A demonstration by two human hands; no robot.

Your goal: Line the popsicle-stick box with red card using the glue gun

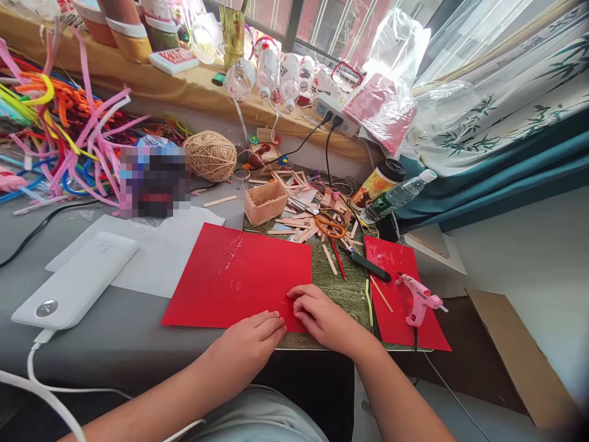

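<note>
A large red card sheet (234, 276) lies flat on the grey table (115, 331) right in front of me. My left hand (251, 344) rests at its near edge, fingers curled together and pressing down on the card's rim. My right hand (322, 316) is at the card's near right corner, fingertips pinched on that corner. What the pinch holds besides the card edge is too small to tell. A second red sheet (391, 313) lies to the right with a pink glue gun (418, 299) on it.
A white power bank (76, 279) and white paper (156, 252) lie left. Behind the card are a small wooden stick box (265, 201), loose craft sticks (304, 230), orange scissors (330, 222), a twine ball (210, 155), pipe cleaners (69, 135), two bottles (396, 195) and a cardboard piece (519, 356).
</note>
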